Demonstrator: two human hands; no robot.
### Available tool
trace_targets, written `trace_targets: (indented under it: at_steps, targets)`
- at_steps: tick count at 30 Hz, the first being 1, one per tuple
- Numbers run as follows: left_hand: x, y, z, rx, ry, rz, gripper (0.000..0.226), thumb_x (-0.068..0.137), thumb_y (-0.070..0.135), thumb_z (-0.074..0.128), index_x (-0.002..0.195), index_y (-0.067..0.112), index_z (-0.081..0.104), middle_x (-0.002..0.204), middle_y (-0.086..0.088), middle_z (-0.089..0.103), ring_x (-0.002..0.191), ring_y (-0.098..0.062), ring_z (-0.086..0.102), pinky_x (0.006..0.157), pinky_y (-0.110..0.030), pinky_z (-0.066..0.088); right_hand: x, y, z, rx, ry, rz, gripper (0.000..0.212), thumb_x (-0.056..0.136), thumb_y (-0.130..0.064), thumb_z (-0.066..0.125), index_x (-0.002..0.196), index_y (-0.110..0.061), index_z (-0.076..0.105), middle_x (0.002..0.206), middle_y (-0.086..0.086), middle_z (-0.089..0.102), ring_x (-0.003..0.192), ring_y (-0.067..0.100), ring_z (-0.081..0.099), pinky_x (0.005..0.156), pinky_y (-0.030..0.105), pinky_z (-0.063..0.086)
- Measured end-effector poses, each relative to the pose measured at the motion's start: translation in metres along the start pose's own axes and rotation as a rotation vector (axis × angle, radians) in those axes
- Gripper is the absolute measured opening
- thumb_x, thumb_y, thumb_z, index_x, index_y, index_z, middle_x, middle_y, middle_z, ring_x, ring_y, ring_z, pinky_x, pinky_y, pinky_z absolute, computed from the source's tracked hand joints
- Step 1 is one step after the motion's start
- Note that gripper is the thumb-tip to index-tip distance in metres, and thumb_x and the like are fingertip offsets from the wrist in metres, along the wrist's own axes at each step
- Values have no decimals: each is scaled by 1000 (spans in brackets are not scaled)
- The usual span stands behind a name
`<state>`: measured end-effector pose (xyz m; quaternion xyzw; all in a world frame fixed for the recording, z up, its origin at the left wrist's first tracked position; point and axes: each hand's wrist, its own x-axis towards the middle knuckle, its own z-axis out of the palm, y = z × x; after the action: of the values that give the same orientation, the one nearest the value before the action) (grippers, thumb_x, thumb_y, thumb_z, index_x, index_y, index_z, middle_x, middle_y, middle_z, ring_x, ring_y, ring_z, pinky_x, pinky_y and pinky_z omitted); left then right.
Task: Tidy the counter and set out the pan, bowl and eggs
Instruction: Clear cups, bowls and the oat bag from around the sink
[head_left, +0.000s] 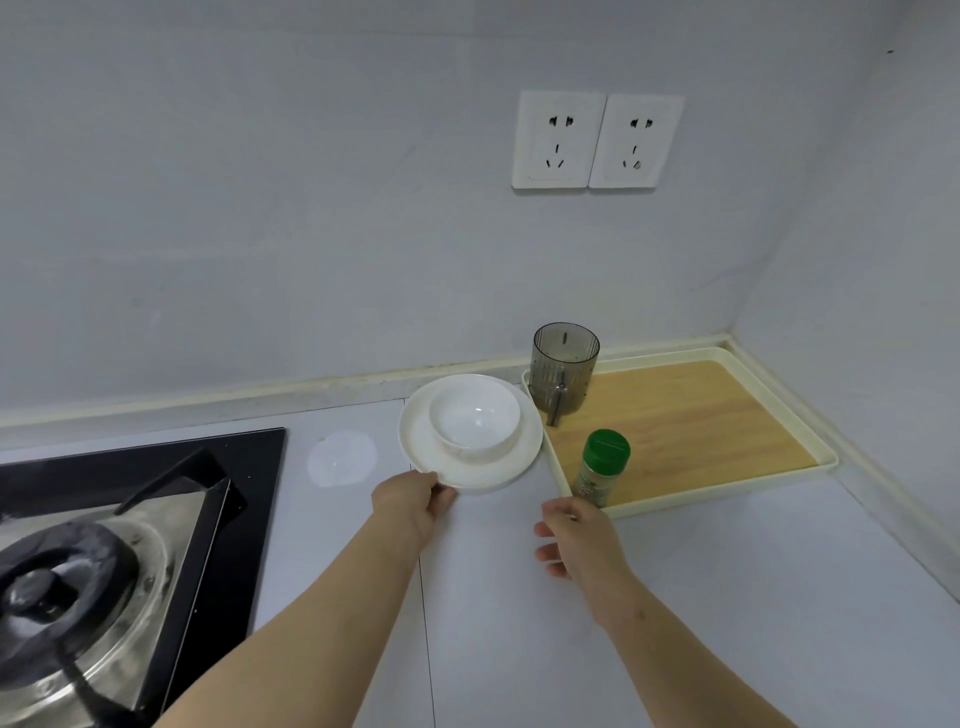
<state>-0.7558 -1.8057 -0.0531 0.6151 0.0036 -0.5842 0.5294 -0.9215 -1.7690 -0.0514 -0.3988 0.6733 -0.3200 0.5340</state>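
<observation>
Left hand (413, 501) pinches plate (415, 447) rim. Bowl (475, 421) sits on plate, just beside tray (826, 458). Right hand (576, 540) loose, fingers apart, holds nothing, near green-lid jar (602, 465) on tray. Stove (130, 519) at left.

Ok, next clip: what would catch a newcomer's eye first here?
The left hand gripping the near rim of a white plate with a white bowl standing on it, mid-counter. Just right, the right hand sits by a green-capped spice jar on the wood-lined tray; contact is unclear. A gas hob fills the lower left.
</observation>
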Motion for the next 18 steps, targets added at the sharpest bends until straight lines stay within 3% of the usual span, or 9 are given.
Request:
trace_targets:
  at_steps: [2, 6, 12, 15, 18]
  targets:
    - [-1, -1, 1, 42, 15, 0, 23, 82, -19, 51, 70, 0, 54, 75, -11, 57, 64, -21, 56, 50, -24, 55, -1, -1, 0, 6, -3, 6, 13, 96, -16, 47, 87, -21, 54, 90, 4, 61, 65, 14, 57, 58, 23, 46]
    - [-5, 0, 0, 126, 4, 4, 20, 84, -15, 50, 76, 4, 54, 70, -8, 50, 60, -17, 45, 55, -25, 46, -2, -3, 1, -1, -2, 2, 9, 96, -17, 47, 92, -20, 54, 92, 3, 61, 67, 14, 58, 58, 22, 47]
    - [-33, 3, -9, 93, -60, 12, 19, 91, -2, 51, 106, 11, 50, 82, -4, 45, 69, -16, 47, 81, -31, 43, -11, -9, 6, 10, -24, -16, 15, 96, -17, 47, 84, -22, 54, 92, 3, 63, 68, 16, 59, 60, 24, 48]
    - [-49, 3, -17, 102, -86, 16, 4, 94, 7, 50, 97, 8, 52, 90, -5, 46, 72, -16, 49, 73, -33, 46, -21, -14, 9, 13, -42, -32, 13, 96, -17, 47, 87, -20, 56, 93, 4, 63, 70, 17, 60, 61, 25, 49]
    - [-67, 5, -32, 127, -193, 19, 7, 96, 13, 48, 92, 11, 54, 88, -5, 54, 75, -18, 55, 67, -30, 47, -30, -21, 13, 2, -59, -83, 13, 96, -16, 47, 87, -19, 56, 91, 4, 63, 68, 17, 59, 61, 26, 48]
